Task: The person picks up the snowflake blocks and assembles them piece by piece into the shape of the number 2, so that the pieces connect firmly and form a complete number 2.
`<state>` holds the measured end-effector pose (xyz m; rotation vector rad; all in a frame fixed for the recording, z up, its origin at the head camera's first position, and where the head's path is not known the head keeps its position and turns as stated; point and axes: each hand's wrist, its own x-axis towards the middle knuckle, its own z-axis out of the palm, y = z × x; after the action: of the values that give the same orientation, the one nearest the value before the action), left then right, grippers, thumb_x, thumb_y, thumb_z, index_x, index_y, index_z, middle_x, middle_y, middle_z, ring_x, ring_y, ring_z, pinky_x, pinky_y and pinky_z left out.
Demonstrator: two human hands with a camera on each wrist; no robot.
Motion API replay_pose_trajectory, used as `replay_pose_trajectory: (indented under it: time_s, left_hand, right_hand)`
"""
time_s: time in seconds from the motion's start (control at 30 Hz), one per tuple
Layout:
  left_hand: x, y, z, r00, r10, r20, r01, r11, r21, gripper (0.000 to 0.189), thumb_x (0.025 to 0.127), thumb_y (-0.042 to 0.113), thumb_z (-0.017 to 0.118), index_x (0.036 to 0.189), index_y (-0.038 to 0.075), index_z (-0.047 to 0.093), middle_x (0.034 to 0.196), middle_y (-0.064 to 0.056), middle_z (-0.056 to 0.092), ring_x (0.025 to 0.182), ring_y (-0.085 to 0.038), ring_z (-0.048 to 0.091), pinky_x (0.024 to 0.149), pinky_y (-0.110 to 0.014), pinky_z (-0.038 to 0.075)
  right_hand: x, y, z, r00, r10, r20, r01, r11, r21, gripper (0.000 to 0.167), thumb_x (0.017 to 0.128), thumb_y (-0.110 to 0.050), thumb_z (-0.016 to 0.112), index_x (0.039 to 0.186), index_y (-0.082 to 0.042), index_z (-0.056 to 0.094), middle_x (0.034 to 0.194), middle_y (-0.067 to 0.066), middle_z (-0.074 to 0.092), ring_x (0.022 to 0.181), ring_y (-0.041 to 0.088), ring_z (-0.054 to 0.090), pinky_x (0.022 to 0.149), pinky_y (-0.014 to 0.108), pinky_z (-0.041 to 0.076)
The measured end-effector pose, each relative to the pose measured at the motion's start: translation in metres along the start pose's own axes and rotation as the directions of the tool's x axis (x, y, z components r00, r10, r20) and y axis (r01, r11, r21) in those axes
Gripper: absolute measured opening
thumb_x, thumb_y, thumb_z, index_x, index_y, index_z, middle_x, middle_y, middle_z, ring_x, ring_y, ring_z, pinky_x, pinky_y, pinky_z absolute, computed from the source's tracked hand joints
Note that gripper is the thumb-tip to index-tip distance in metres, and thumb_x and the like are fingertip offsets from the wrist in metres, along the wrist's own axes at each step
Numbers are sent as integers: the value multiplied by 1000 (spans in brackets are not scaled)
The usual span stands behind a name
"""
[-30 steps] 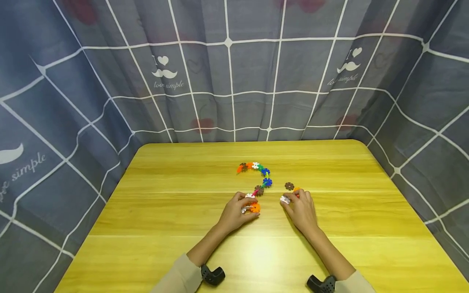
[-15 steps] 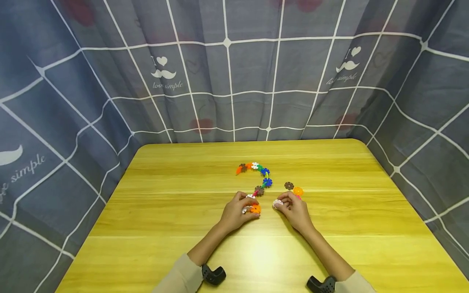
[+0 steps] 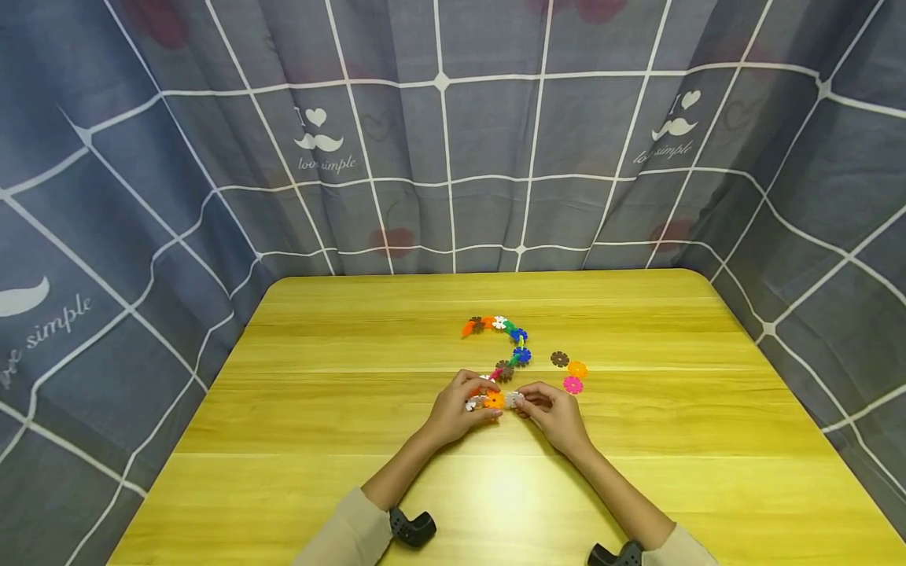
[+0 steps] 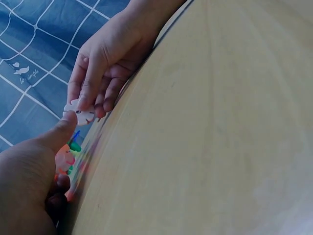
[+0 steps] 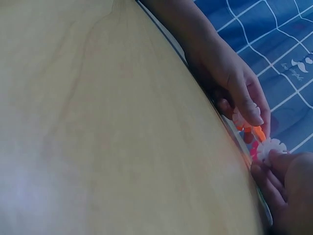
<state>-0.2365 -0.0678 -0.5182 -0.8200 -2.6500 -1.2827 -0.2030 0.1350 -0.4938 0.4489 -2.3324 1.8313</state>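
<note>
A chain of colourful notched plastic discs (image 3: 521,354) curves over the table and ends at my left hand (image 3: 453,410). My left fingers and thumb grip that near end, around an orange disc (image 3: 494,400) with white pieces beside it. My right hand (image 3: 557,417) pinches a white notched disc (image 5: 272,149) between thumb and fingers, right against the orange disc's edge. In the right wrist view, the white disc meets the orange one; whether their slots interlock I cannot tell. My left palm hides part of the chain's end.
To the right of the chain lie three loose discs: brown (image 3: 560,359), orange (image 3: 577,369) and pink (image 3: 573,385). All rest on a wooden table (image 3: 340,338), with a grey-blue checked curtain (image 3: 396,157) around its back and sides.
My right hand has moved left from the loose discs, carrying the white disc to the orange one, and uncovering the pink disc. My left hand stays in place; the chain has shifted slightly right.
</note>
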Motion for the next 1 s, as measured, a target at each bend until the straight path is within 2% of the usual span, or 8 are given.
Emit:
replay_pose_trajectory:
  time_s: [0.2,0.5,0.77,0.9,1.0]
  left_hand:
    - [-2,0,0,1000,-1,4,1,1000,-10,34,78,36,73,108,23,64,109,3,49,96,-15,53,78,-33,46]
    - [-5,-2,-1,999,35,26,-33,997,-71,33,81,35,71,109,20,63,112,1,48,102,-17,51,83,-36,45]
    - [-5,-2,-5,994,91,58,-81,984,-156,29,82,25,71,108,15,62,113,-2,46,104,-19,49,85,-36,46]
    - [-4,-1,-5,988,128,82,-114,980,-163,29,82,24,71,108,14,62,111,-3,46,105,-19,49,84,-33,46]
    - [-3,-1,-5,990,120,75,-106,980,-166,30,82,25,71,108,14,61,110,-2,47,103,-18,49,83,-32,47]
  right_hand:
    - [0,3,0,999,18,47,-25,988,151,11,83,13,59,93,16,58,85,29,63,77,42,64,68,38,54]
    - [-2,4,4,995,-74,63,70,995,69,6,82,9,63,87,9,62,84,22,67,76,35,66,69,30,54]
    - [-1,5,4,982,-142,124,134,988,77,3,82,8,63,85,8,63,85,20,68,76,33,66,70,30,54]
    - [1,6,3,974,-174,145,163,983,83,4,81,11,62,84,7,62,84,20,68,76,32,66,70,31,54]
    - [2,7,4,975,-178,131,168,982,83,5,81,11,62,85,8,62,83,21,67,75,32,66,69,31,54]
